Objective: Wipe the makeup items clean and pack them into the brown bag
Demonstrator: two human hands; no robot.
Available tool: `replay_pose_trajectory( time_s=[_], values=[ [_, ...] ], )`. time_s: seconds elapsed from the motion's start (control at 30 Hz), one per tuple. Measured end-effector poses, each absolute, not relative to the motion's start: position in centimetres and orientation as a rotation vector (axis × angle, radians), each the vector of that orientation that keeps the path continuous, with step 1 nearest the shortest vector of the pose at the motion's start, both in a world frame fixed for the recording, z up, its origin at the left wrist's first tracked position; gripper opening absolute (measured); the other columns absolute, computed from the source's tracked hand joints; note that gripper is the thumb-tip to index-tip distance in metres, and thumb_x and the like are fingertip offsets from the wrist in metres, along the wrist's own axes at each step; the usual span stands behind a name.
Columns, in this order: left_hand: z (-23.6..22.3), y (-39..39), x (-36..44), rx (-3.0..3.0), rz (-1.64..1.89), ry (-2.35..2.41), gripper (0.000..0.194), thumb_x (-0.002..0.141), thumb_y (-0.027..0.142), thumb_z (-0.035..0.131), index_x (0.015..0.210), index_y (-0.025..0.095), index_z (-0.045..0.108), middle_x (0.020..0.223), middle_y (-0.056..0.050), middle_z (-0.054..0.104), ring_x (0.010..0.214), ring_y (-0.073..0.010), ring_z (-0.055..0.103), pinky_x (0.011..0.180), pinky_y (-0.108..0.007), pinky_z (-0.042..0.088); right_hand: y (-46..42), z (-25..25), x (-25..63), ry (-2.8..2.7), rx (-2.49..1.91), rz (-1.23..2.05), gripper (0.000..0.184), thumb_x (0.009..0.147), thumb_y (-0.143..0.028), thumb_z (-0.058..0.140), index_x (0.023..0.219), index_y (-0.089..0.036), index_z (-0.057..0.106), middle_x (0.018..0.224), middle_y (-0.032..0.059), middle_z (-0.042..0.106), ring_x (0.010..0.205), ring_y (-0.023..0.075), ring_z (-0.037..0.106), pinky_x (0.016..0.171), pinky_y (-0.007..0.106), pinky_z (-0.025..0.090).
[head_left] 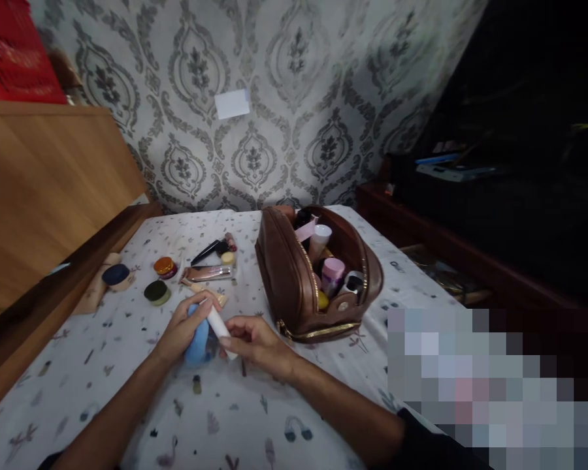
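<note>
Bag (287, 277) holding cosmetics (332, 273), hands (189, 326) beside

1. Wallpaper (253, 160): pale grey, darker grey damask medallions, leafy scrolls.
2. Sheet (176, 424): white, scattered small motifs, muted grey, green, some rainbow-shaped.
3. Bag (289, 274): brown; zip (310, 258) gold-toned.
4. Tube (219, 328): white. Soft item (196, 339): light blue.
5. Lids: orange-gold (165, 265), dark green (157, 291), navy (115, 275), pink (333, 266).
6. Wood panel (49, 170): warm tan.
7. Packet (17, 55): bright red, lighter lettering.
</note>
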State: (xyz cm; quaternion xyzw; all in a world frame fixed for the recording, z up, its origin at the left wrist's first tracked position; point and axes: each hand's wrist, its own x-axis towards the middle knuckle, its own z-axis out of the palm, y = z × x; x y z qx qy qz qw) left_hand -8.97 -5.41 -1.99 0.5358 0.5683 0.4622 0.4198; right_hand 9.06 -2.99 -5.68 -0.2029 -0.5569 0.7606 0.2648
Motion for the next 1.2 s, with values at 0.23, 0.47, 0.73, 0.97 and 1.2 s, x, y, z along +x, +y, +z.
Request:
replay_pose_trajectory(
  time_s=[0.23, 0.47, 0.73, 0.97, 1.2],
  values=[
    [-1.9, -5.5, -8.7, 1.307, 1.205, 1.346, 0.053, 0.076, 0.070, 0.067, 0.074, 0.017, 0.062, 0.064, 0.002, 0.052, 0.053, -0.0111, 0.045, 0.049, -0.023, 0.036, -2.7, -5.7, 8.9, -1.485, -0.603, 2.098, 0.062, 0.065, -0.068, 0.081, 0.090, -0.014, 0.066, 0.072, -0.0014, 0.066, 0.045, 0.0031, 0.038, 0.038, 0.018, 0.025],
    [-3.1, -5.4, -8.6, 1.376, 1.282, 1.335, 0.043, 0.087, 0.061, 0.063, 0.089, 0.018, 0.068, 0.081, 0.000, 0.057, 0.073, -0.0139, 0.051, 0.067, -0.024, 0.042, -2.8, -5.5, 8.8, -1.411, -0.628, 2.005, 0.050, 0.066, -0.058, 0.086, 0.085, -0.016, 0.065, 0.068, -0.0066, 0.053, 0.046, 0.0019, 0.034, 0.039, 0.019, 0.021],
    [-3.7, -5.8, -7.7, 1.372, 1.226, 1.201, 0.048, 0.089, 0.063, 0.060, 0.108, 0.019, 0.062, 0.089, -0.002, 0.062, 0.077, -0.0157, 0.061, 0.070, -0.026, 0.050, -2.8, -5.8, 8.4, -1.253, -0.632, 1.857, 0.050, 0.064, -0.047, 0.090, 0.092, -0.019, 0.060, 0.067, -0.0042, 0.065, 0.053, 0.0081, 0.056, 0.049, 0.020, 0.045],
    [-4.3, -5.8, -7.5, 1.317, 1.203, 1.122, 0.042, 0.093, 0.061, 0.055, 0.095, 0.019, 0.056, 0.067, 0.004, 0.052, 0.058, -0.0120, 0.056, 0.057, -0.024, 0.047, -3.1, -5.0, 8.3, -1.275, -0.678, 1.747, 0.046, 0.063, -0.046, 0.090, 0.085, -0.019, 0.060, 0.068, 0.0001, 0.072, 0.059, 0.0137, 0.066, 0.062, 0.028, 0.055],
    [-3.8, -5.7, -8.4, 1.583, 1.275, 1.354, 0.039, 0.097, 0.054, 0.048, 0.086, 0.019, 0.058, 0.072, 0.002, 0.051, 0.064, -0.0130, 0.048, 0.060, -0.025, 0.040, -3.5, -4.6, 8.4, -1.339, -0.717, 1.716, 0.046, 0.066, -0.053, 0.087, 0.086, -0.017, 0.066, 0.059, -0.0016, 0.064, 0.049, 0.0101, 0.052, 0.046, 0.022, 0.040]
  ],
)
